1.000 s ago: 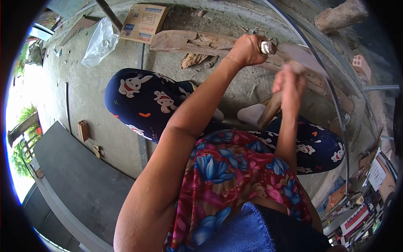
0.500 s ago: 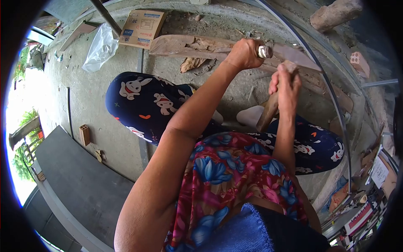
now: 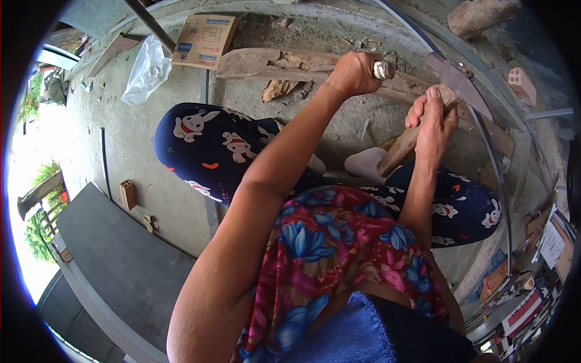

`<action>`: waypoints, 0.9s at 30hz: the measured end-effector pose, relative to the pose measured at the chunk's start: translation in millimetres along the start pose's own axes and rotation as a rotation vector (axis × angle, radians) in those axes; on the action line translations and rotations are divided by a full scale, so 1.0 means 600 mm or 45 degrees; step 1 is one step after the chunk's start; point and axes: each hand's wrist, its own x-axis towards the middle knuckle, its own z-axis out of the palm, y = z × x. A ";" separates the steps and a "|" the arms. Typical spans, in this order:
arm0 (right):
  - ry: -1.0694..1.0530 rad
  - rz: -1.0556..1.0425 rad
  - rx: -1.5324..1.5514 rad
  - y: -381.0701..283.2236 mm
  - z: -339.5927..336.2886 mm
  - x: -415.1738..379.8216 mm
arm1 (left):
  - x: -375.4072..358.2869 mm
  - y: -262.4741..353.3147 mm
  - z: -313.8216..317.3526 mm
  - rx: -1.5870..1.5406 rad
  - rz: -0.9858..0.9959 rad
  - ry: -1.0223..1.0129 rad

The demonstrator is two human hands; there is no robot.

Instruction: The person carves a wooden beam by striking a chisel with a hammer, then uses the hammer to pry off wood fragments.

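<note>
My left hand is closed in a fist above the long wooden beam. A rounded silvery end sticks out of that fist. The rest of the held thing is hidden by my fingers. My right hand is wrapped round a thick wooden handle, gripping it near its upper end. Just past these fingers, a long grey blade lies crosswise at the head of the handle and tapers to a point at the right. Chipped, rough hollows mark the beam's upper face.
A cardboard box and a clear plastic bag lie at the upper left. Dry leaves rest beside the beam. A curved metal strip runs down the right side, near a brick and a log.
My right hand has moved to the right with the wooden-handled tool, so its blade is now farther from my left fist. My left hand has stayed almost in place.
</note>
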 end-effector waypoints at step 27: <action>-0.051 0.088 -0.076 -0.019 -0.006 0.003 | -0.017 -0.001 0.018 0.105 0.024 -0.089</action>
